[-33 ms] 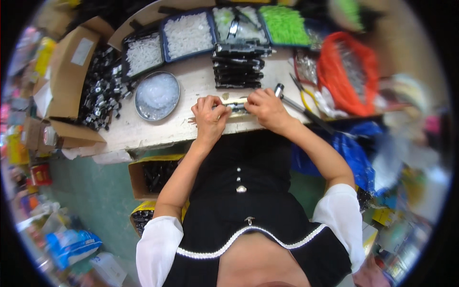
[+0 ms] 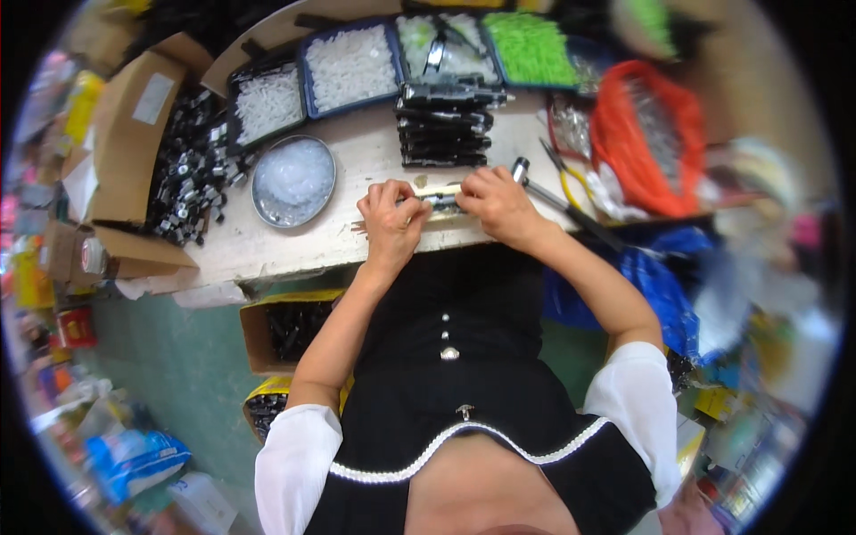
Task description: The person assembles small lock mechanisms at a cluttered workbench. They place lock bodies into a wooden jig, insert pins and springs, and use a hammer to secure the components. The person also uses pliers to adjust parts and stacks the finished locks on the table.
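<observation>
At the bench's front edge, my left hand (image 2: 390, 218) is closed, its fingertips pinching the left end of a slim dark part (image 2: 440, 203) with shiny spots. My right hand (image 2: 499, 205) is closed on the part's right end, fingers bent down over it. A pale narrow strip (image 2: 437, 189) runs along the far side of this part. Both ends of the part are hidden under my fingers, and its exact kind is too small to make out. Beyond my hands stands a stack of similar black parts (image 2: 444, 125).
A hammer (image 2: 571, 209) and yellow-handled pliers (image 2: 573, 183) lie right of my hands. A round metal dish (image 2: 328, 192) stands left. Trays of white (image 2: 352, 67) and green pieces (image 2: 532, 49) line the back. A red bag (image 2: 615, 147) sits right, a carton (image 2: 125, 134) with black-and-silver pieces left.
</observation>
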Demonstrator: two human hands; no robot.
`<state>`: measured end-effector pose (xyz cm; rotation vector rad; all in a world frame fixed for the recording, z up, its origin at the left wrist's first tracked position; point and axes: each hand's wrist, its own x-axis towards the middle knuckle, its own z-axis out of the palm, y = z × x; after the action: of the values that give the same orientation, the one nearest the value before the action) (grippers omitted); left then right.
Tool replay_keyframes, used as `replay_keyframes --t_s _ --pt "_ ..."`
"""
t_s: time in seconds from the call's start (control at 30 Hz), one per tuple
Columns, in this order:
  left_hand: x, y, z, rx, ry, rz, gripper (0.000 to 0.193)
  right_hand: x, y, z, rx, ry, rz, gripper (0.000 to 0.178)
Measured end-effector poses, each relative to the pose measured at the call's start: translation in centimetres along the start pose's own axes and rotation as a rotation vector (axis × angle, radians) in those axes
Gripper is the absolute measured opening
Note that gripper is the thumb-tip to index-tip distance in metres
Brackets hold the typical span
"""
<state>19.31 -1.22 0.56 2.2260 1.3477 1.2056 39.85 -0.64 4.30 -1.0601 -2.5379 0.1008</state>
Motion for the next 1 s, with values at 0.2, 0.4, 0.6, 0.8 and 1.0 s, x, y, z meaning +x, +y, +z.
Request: replay_keyframes --t_s 0.2,0.4,0.6,0.8,1.0 --pt "0.0 0.0 -0.3 0.012 -0.025 -0.001 0.008 -0.4 0.2 0.1 -0.025 0.053 -0.005 0.022" --pt "0.3 -0.2 -0.1 -0.021 -0.044 -0.005 0.009 -0.9 0.0 0.8 -0.002 0.083 0.020 0.024" --pt "0.3 -0.1 -0.2 -0.022 -0.041 -0.016 0.008 -0.4 0.3 0.4 -0.062 0.045 0.015 0.022" --pt "0.3 -0.3 -0.2 -0.019 -0.054 -0.019 0.008 -0.5 0.2 0.4 -0.052 0.017 0.015 0.018" --pt "0.4 -0.2 -0.2 -0.024 -0.048 -0.004 0.007 -0.6 0.3 0.5 -0.109 0.022 0.003 0.024"
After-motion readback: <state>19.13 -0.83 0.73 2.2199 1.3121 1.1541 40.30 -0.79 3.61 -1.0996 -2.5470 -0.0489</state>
